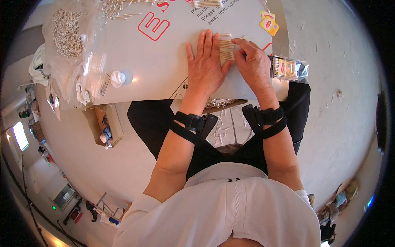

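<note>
the grip of the right hand is showing bent fingers, with the index fingertip meeting the right end of a row of cotton swabs; whether thumb and finger are pinching any of them, i cannot tell. the left hand is lying palm down, its grip apart and its fingers stretching flat, with the thumb pointing toward the lowest swabs. the row itself is lying between the two hands on the pale grey surface, its sticks running roughly crosswise. black straps are sitting around both wrists. just right of the right hand, a clear packet of swabs with a yellow label is resting at the edge of the surface. farther up, two small yellow cards are overlapping near the right edge, and another bundle of swabs is lying at the top. over on the left, a clear bag is holding a heap of swabs, loose swabs are lying beside it, and a small white round object is standing closer to the person. below, a cardboard box is sitting on the floor.
</note>
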`<state>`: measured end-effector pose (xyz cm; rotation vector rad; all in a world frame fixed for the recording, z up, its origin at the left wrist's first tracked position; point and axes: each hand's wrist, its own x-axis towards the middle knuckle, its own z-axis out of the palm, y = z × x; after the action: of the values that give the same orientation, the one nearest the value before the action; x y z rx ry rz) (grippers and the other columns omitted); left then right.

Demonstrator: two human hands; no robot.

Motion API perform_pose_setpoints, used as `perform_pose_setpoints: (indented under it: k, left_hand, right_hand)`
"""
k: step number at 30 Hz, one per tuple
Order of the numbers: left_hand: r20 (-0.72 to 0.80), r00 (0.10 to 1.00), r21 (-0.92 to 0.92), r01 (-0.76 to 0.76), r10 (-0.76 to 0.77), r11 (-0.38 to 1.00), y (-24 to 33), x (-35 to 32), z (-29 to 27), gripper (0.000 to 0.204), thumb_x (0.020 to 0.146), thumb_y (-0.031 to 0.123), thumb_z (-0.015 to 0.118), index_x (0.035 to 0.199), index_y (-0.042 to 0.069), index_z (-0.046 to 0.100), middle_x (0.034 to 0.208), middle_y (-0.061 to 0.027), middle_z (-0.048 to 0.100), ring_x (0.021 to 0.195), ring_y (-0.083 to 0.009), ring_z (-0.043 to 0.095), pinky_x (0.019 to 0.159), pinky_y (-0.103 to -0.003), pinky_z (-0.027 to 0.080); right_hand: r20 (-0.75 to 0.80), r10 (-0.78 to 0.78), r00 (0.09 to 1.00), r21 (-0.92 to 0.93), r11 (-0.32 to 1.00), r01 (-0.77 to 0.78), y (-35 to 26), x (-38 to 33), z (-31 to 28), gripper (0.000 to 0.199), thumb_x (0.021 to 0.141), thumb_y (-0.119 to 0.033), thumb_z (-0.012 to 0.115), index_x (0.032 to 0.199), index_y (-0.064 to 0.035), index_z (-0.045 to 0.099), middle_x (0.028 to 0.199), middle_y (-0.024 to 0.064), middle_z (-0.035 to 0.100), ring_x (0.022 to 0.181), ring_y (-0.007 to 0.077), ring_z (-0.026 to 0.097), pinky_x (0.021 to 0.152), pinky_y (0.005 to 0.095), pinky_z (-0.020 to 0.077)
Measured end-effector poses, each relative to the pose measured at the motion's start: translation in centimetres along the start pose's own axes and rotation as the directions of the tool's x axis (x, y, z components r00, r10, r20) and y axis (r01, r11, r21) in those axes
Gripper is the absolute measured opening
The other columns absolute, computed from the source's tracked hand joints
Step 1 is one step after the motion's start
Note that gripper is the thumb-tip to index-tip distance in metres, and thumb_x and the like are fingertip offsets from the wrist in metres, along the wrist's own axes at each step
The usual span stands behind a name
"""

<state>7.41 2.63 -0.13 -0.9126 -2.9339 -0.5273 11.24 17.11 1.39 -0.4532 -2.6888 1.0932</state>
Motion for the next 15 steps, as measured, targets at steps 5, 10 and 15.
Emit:
perform_pose_setpoints:
  k: [5, 10, 15]
  left_hand:
    - [0.013, 1.0, 0.04, 0.006, -0.006, 0.999, 0.1, 0.1, 0.0, 0.079, 0.088, 0.045, 0.059, 0.149, 0.004, 0.028, 0.157, -0.014, 0.025, 0.147, -0.0282, 0.021, 0.115, -0.058, 0.012]
    - [0.011, 1.0, 0.02, -0.008, 0.008, 1.0, 0.0, -0.1, 0.0, 0.079, 0.089, 0.046, 0.058, 0.148, 0.003, 0.029, 0.157, -0.0148, 0.025, 0.146, -0.0301, 0.022, 0.114, -0.059, 0.013]
    - [0.014, 1.0, 0.042, -0.012, 0.012, 0.999, -0.1, 0.0, -0.1, 0.08, 0.088, 0.046, 0.058, 0.148, 0.003, 0.029, 0.156, -0.0158, 0.026, 0.145, -0.0309, 0.024, 0.114, -0.06, 0.014]
  right_hand:
    - [0.018, -0.003, 1.0, -0.045, 0.999, 0.004, 0.2, 0.7, 0.0, 0.017, 0.083, -0.016, 0.061, 0.097, -0.0121, 0.069, 0.084, 0.0123, 0.066, 0.076, 0.0337, 0.066, 0.067, 0.0442, 0.0529]
    - [-0.043, -0.082, 0.996, 0.068, 0.994, 0.085, 0.5, 4.1, 0.5, 0.013, 0.084, -0.019, 0.063, 0.09, -0.0086, 0.068, 0.079, 0.0141, 0.067, 0.076, 0.035, 0.065, 0.068, 0.0458, 0.0522]
    - [-0.173, -0.271, 0.947, 0.048, 0.958, 0.283, 0.2, 10.1, 1.8, 0.01, 0.084, -0.017, 0.062, 0.087, -0.0098, 0.068, 0.082, 0.0128, 0.066, 0.078, 0.0349, 0.065, 0.069, 0.0454, 0.0519]
